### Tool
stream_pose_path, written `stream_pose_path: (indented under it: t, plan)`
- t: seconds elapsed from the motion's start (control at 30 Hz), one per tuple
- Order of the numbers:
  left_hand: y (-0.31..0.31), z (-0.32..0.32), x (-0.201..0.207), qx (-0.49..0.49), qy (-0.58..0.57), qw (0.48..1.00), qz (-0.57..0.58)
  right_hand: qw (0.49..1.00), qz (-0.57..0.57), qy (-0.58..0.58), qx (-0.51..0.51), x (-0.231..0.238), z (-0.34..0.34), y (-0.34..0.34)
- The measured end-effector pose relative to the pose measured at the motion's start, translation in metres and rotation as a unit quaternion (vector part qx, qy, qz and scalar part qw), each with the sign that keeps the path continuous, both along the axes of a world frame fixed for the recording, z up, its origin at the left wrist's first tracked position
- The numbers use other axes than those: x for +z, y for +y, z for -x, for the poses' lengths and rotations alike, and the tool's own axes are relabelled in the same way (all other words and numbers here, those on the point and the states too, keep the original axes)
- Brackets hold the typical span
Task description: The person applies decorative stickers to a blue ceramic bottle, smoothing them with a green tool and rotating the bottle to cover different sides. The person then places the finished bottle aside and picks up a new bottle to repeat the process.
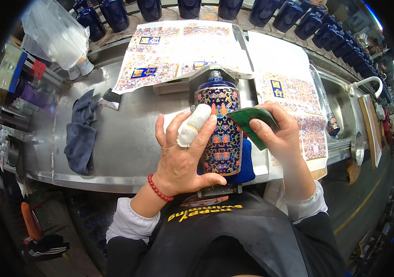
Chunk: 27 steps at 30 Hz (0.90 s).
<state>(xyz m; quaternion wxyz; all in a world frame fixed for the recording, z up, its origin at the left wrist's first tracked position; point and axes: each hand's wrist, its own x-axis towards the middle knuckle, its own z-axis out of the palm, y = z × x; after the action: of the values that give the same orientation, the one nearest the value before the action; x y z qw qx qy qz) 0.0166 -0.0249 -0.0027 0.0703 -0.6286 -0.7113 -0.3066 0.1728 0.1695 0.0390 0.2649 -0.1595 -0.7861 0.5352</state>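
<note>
A dark blue bottle point(220, 124) covered in a colourful floral pattern lies in front of me, its neck pointing away. My left hand point(183, 147) rests on its left side with the fingers spread; a white cloth cover wraps one finger. A red bead bracelet circles that wrist. In my right hand point(277, 131) is a flat green scraper point(254, 124), gripped between thumb and fingers, its edge at the bottle's upper right side. Under the bottle's near end shows a blue cloth point(247, 164).
Printed pattern sheets point(160, 51) lie beyond the bottle, with more sheets point(298, 92) to its right. A dark grey cloth point(82, 134) lies on the metal table point(123, 138). Plain blue bottles point(114, 14) line the far side. At right is a sink point(337, 99) with a white tap point(370, 83).
</note>
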Motion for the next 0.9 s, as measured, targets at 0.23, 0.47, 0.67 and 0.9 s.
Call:
stream_pose_path:
  t: [0.23,0.47,0.67,0.9]
  plan:
    - [0.002,0.005,0.0,-0.011,0.009,1.0,-0.019,0.999,0.017,-0.043,-0.006,0.0,-0.002,0.002]
    - [0.003,0.009,-0.003,-0.047,0.032,0.997,-0.046,1.0,0.003,-0.022,-0.023,0.0,0.0,-0.001]
    - [0.01,0.013,-0.005,0.015,-0.036,0.998,-0.054,0.997,0.043,-0.059,-0.015,0.001,-0.001,-0.001]
    - [0.01,0.008,-0.004,0.013,0.017,0.999,-0.046,0.997,0.041,-0.06,-0.016,0.0,-0.001,0.001]
